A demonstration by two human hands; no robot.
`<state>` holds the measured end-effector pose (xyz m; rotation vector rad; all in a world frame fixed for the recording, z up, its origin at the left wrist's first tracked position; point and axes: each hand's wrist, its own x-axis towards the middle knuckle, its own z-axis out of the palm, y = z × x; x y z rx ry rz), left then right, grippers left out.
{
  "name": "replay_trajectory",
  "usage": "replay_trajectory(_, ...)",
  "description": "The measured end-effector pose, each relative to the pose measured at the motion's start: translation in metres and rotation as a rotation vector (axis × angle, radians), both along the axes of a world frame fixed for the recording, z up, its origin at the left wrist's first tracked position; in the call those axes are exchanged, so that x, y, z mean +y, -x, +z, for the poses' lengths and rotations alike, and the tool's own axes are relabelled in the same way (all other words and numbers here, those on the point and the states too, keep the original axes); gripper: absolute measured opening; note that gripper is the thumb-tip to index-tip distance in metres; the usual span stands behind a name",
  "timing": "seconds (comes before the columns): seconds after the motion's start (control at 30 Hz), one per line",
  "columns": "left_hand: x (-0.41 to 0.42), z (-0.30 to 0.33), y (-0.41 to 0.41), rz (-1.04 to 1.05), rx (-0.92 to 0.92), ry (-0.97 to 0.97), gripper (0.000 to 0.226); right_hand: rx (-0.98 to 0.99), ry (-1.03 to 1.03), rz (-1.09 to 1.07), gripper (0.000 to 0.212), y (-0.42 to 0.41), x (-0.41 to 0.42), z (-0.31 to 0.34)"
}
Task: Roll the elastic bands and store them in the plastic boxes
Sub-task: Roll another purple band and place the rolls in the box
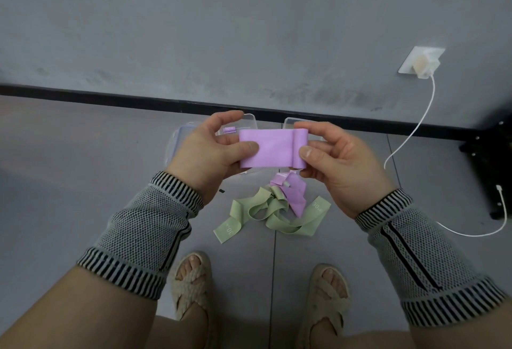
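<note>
A purple elastic band (273,149) is stretched flat between both hands above the floor. My left hand (210,154) pinches its left end between thumb and fingers. My right hand (332,163) pinches the right end, where the band is turned into a small roll (300,149). The band's loose tail (293,193) hangs down onto a tangled green band (273,214) on the floor. Clear plastic boxes (250,121) (291,122) lie behind my hands, largely hidden; a small purple roll (230,130) lies in the left one.
A clear lid (177,140) lies left of the boxes by the black skirting. A white charger (422,63) is plugged into the wall socket, its cable (471,233) trailing over the floor at right. A black stand (491,154) is at the far right. My sandalled feet are below.
</note>
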<state>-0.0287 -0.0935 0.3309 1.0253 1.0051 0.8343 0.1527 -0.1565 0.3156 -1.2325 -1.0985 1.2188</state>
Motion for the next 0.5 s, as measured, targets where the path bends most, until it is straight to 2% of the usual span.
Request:
replay_trajectory(0.17, 0.0004, 0.0016, 0.0011, 0.024, -0.016, 0.006, 0.046, 0.008, 0.011, -0.031, 0.032, 0.0016, 0.0011, 0.0006)
replay_trajectory(0.5, 0.0009, 0.0033, 0.0008, 0.049, -0.029, -0.023, 0.039, 0.173, 0.043, -0.115, 0.028, 0.0060, 0.0031, 0.0011)
